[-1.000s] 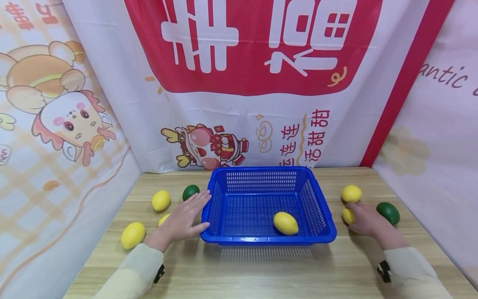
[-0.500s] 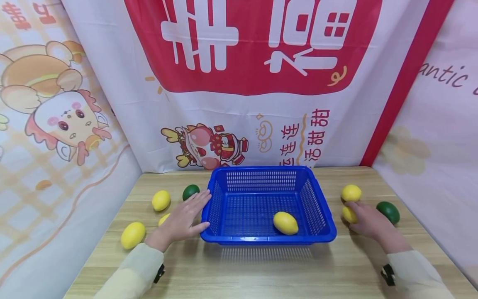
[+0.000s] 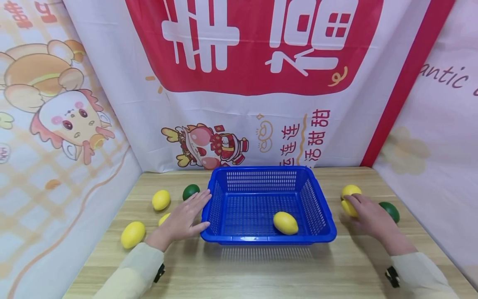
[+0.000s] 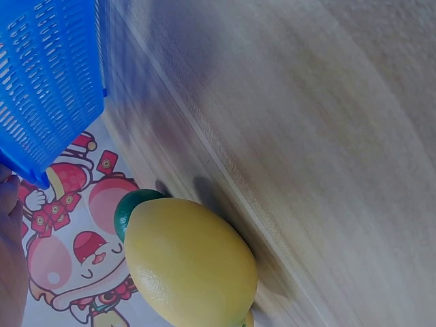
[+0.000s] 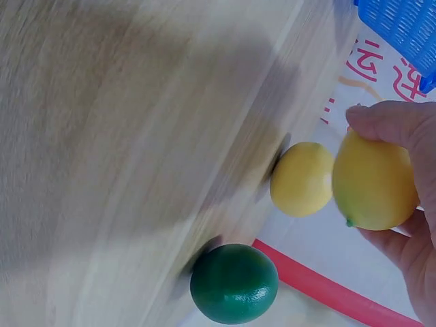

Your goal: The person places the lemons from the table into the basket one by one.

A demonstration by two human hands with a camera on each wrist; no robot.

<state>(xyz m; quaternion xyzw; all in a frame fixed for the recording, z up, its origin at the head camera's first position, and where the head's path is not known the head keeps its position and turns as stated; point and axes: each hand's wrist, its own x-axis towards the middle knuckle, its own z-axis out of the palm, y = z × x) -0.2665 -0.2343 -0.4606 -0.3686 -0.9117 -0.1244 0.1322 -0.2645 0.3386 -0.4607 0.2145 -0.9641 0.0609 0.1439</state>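
A blue plastic basket (image 3: 269, 239) stands mid-table with one yellow lemon (image 3: 285, 223) inside it. My left hand (image 3: 184, 220) rests its straight fingers on the basket's left rim. On the right side, my right hand (image 3: 369, 216) grips a second lemon (image 5: 375, 180) between thumb and fingers; the right wrist view shows it lifted off the tabletop. Just behind that one lies another lemon (image 3: 351, 191). A dark green lime-like fruit (image 3: 390, 211) sits to the right of the right hand, partly hidden by it.
Left of the basket lie two lemons (image 3: 161, 200) (image 3: 132, 235), a third lemon (image 3: 163, 219) partly behind the left hand, and a dark green fruit (image 3: 191, 191). Printed cloth (image 3: 246, 108) hangs behind the wooden table (image 3: 261, 276) and along both sides.
My right hand has closed its grip on the lemon and raised it slightly from the table. The left hand and the basket have stayed in place.
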